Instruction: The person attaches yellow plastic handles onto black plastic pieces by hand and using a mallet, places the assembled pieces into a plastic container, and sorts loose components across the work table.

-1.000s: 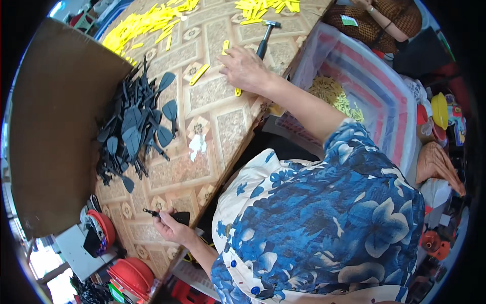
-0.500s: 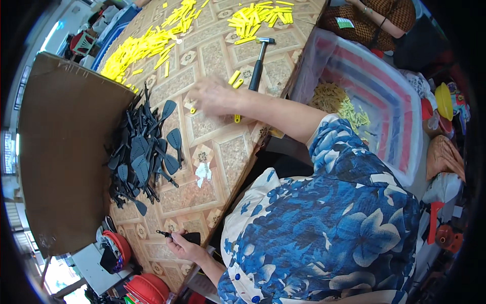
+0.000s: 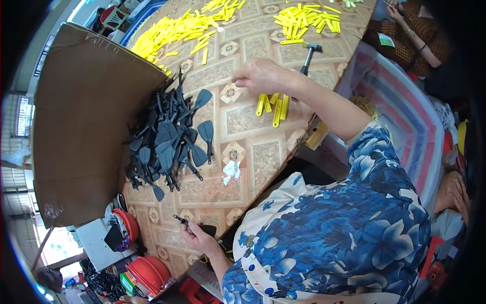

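Observation:
My left hand (image 3: pixel 201 240) is closed round a black spatula head (image 3: pixel 208 230) near the table's front edge; its thin stem (image 3: pixel 180 219) sticks out past the fingers. My right hand (image 3: pixel 263 76) hovers over the table with curled fingers pressed together, and nothing shows in them. Just below it several yellow handles (image 3: pixel 277 112) lie side by side. The hammer (image 3: pixel 307 59) lies beyond my right forearm, which partly covers its dark grip. To the left, a heap of black slotted spatula heads (image 3: pixel 166 153) rests against a cardboard sheet (image 3: pixel 83 126).
Yellow handles form a large pile (image 3: pixel 174 31) at the far left and a smaller pile (image 3: pixel 305 21) at the far right. White scraps (image 3: pixel 232 172) lie mid-table. A striped plastic-lined bin (image 3: pixel 405 116) stands at the right. Red helmets (image 3: pixel 148 273) sit at lower left. Another person's arm (image 3: pixel 412 38) shows at upper right.
The view has shifted, so the table sits further right. My right hand, blurred before, has come away from the handles, which now lie grouped together. My left hand keeps its hold on the spatula head.

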A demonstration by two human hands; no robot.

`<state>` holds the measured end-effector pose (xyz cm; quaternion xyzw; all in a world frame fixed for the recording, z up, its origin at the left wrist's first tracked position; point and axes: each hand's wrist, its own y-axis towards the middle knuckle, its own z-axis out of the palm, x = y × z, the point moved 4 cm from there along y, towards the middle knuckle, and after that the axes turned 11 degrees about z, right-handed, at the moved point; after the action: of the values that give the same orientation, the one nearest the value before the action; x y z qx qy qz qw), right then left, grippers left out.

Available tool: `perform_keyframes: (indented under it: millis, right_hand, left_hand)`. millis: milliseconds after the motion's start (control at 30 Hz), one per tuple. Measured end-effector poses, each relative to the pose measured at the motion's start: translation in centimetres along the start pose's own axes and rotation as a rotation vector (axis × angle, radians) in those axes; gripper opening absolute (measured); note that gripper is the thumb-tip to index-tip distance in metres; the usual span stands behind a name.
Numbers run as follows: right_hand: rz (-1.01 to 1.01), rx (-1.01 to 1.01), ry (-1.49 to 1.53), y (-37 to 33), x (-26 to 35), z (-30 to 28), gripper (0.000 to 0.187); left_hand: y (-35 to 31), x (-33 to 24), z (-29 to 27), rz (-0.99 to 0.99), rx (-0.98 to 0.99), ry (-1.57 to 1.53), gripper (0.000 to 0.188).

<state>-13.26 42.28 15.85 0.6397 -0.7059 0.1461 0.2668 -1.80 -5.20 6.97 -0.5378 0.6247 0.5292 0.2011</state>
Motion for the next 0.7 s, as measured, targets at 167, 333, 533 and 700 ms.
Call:
perform_keyframes:
  millis: [167, 333, 533, 700]
  right_hand:
    - [-0.005, -0.019, -0.131, 8.9, -1.8, 2.5, 0.028]
    - [-0.036, 0.057, -0.336, 15.5, -1.4, 5.2, 0.043]
    - [0.024, -0.094, -0.378, 21.3, -5.6, 3.9, 0.037]
    - [0.203, -0.249, -0.244, 26.9, -10.5, 1.4, 0.031]
  left_hand:
    - [0.1, -0.6, 0.2, -0.004, 0.023, -0.012, 0.029]
    - [0.2, -2.9, 0.5, 0.03, 0.014, 0.218, 0.032]
    - [0.2, -3.1, 0.7, 0.038, 0.075, 0.311, 0.034]
    - [-0.4, -2.6, 0.1, 0.001, 0.075, 0.384, 0.035]
